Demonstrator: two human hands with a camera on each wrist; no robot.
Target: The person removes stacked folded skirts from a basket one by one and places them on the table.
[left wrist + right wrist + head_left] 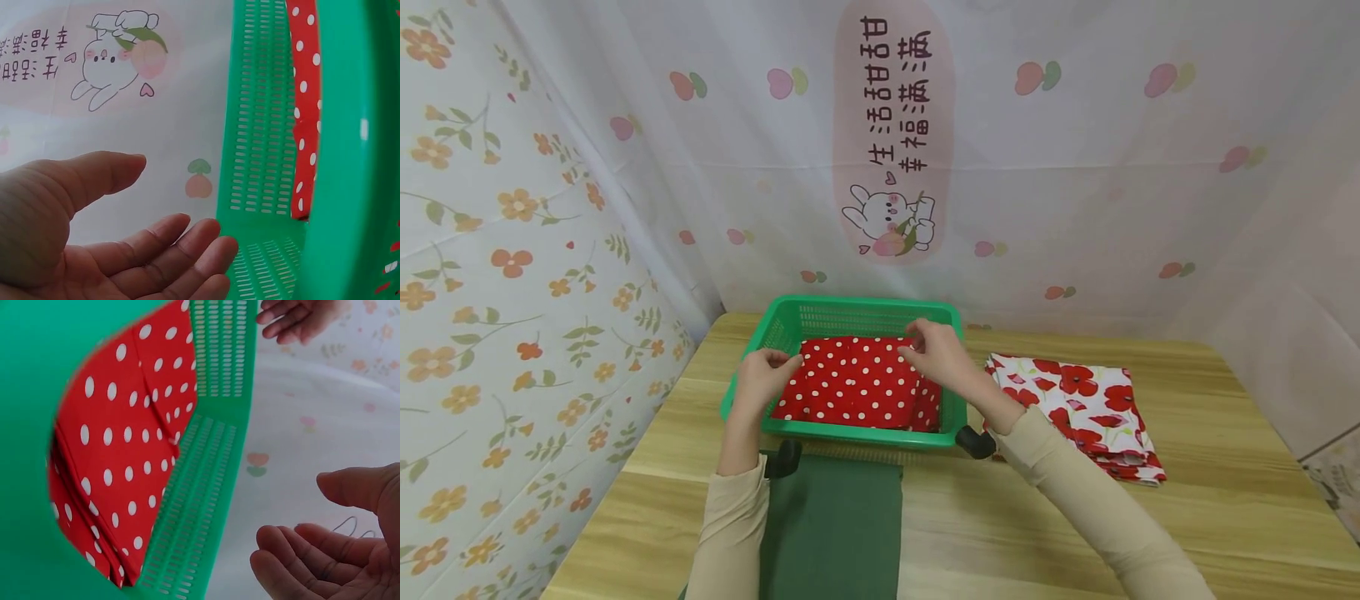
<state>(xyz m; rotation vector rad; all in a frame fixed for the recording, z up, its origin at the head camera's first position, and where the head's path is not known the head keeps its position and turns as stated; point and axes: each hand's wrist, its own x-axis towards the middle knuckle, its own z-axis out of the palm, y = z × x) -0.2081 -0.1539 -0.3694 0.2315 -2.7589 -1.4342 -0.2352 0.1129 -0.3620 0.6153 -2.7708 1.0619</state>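
Note:
A folded red cloth with white polka dots (861,383) lies inside a green plastic basket (865,435). Over the basket's left side hovers my left hand (762,385); in the left wrist view its thumb and fingers (197,250) stand apart with nothing between them. My right hand (938,354) is above the right part of the basket, close over the cloth in the head view. Seen from the right wrist, that hand (331,550) has relaxed, slightly bent fingers and an empty palm. Both hands hold nothing.
To the right of the basket, a folded white cloth with red poppies (1078,400) lies on the wooden table (1210,500). A dark green cloth (835,525) is spread in front of the basket. Printed curtains (760,183) hang behind and at the left.

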